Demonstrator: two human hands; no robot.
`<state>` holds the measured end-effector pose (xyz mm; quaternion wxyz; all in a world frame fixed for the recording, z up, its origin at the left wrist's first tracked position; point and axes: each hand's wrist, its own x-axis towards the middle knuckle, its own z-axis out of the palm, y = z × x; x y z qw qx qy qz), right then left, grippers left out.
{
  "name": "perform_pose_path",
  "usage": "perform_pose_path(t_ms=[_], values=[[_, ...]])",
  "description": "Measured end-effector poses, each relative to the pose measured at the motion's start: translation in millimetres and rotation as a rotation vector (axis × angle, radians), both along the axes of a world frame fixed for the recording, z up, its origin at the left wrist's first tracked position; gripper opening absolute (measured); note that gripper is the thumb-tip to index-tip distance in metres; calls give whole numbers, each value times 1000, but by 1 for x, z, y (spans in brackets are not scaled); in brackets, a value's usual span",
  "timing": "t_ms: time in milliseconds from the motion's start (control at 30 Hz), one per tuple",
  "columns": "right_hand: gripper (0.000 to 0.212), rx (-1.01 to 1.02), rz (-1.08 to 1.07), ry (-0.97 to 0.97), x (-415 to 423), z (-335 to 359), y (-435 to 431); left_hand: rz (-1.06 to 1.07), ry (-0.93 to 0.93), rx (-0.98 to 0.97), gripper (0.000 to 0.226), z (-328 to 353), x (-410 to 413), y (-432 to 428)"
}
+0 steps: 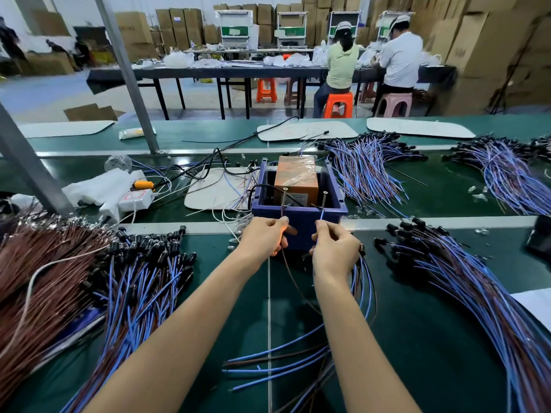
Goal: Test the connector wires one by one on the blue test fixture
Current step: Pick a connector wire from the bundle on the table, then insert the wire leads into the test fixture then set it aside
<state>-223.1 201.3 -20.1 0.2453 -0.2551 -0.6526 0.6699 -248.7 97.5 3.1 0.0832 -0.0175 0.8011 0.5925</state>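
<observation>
Nearest the camera, a few loose blue and brown wires [277, 362] lay on the green belt [417, 338]; just beyond them the left hand [265, 236] pinched the brown lead [293, 277] between curled thumb and fingers, and the right hand [334, 248] pinched the blue lead [321, 216] the same way, both ends raised at the near wall of the blue test fixture [301, 231]. This looked like the contact step for 1 connector wire: the next move probably called for touching each tip to 1 of the 2 upright screws [285, 189] before the orange box [296, 177], then taking a fresh wire from the bundles [366, 171] beyond
</observation>
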Motion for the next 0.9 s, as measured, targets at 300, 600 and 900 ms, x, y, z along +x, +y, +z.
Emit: perform_pose_path(t_ms=[300,600,900], values=[[15,18,10,-8,0,-2,-2,-47,-24,16,36,-3,-5,-5],[33,144,751,-123,33,-6,21,-715,-84,-186,65,18,43,-71],[33,606,1093,-485,60,-13,11,-272,234,-1264,32,-6,58,-157]])
